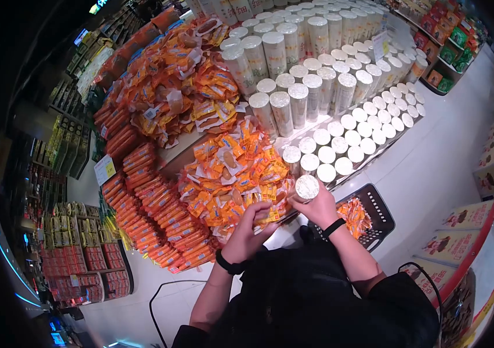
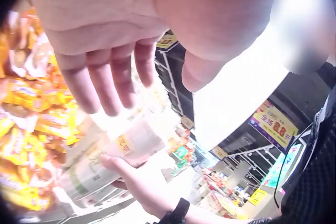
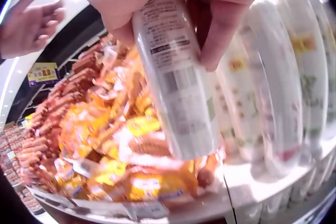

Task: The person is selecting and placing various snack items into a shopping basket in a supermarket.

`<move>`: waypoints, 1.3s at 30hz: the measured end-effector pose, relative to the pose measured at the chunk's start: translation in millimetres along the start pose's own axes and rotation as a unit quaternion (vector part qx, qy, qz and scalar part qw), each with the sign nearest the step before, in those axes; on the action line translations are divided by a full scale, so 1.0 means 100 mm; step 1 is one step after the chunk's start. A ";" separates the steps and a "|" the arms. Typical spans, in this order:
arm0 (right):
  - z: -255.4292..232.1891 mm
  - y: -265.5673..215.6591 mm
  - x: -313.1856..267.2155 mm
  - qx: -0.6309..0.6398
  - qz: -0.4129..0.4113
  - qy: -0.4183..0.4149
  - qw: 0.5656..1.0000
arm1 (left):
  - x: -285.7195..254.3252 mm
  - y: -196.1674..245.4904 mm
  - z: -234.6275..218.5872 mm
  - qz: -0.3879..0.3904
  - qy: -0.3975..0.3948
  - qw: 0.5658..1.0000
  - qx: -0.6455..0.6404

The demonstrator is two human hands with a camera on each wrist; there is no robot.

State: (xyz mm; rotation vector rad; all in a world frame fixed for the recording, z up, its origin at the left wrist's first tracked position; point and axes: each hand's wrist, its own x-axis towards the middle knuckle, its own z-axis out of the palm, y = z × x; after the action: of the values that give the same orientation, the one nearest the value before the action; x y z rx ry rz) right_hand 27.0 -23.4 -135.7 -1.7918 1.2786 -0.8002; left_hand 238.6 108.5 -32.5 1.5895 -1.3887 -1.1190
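My right hand [image 1: 321, 207] grips a white cylindrical pack [image 1: 307, 187] in clear wrap, its pale round top facing the head camera. Fine print and a barcode show on the pack [image 3: 181, 85] in the right wrist view, where it hangs tilted over the edge of the sausage heap. To its left, my left hand [image 1: 248, 236] is raised with nothing in it, fingers loosely spread. Orange-wrapped sausages [image 1: 229, 168] lie heaped just beyond the left hand. Rows of similar white packs [image 1: 339, 145] stand upright on the display beside the right hand.
A black shopping basket [image 1: 383, 211] holding orange packets [image 1: 353, 217] is on the floor to the right of my right forearm. Stacked long orange packs [image 1: 160, 203] line the display's left side. Printed cartons [image 1: 453, 243] stand at the right. A price card [image 1: 105, 169] sticks out at the left.
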 end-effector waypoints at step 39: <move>-0.61 -0.81 -0.19 0.267 -0.338 -0.096 0.897 | -0.14 0.52 0.45 -0.038 0.002 0.984 -0.175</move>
State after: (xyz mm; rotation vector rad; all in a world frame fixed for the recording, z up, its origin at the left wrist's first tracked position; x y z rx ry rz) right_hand 8.1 -4.1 -35.8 -1.7786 0.2235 -1.1721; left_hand 177.6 115.9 1.8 1.3965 -1.0644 -1.3236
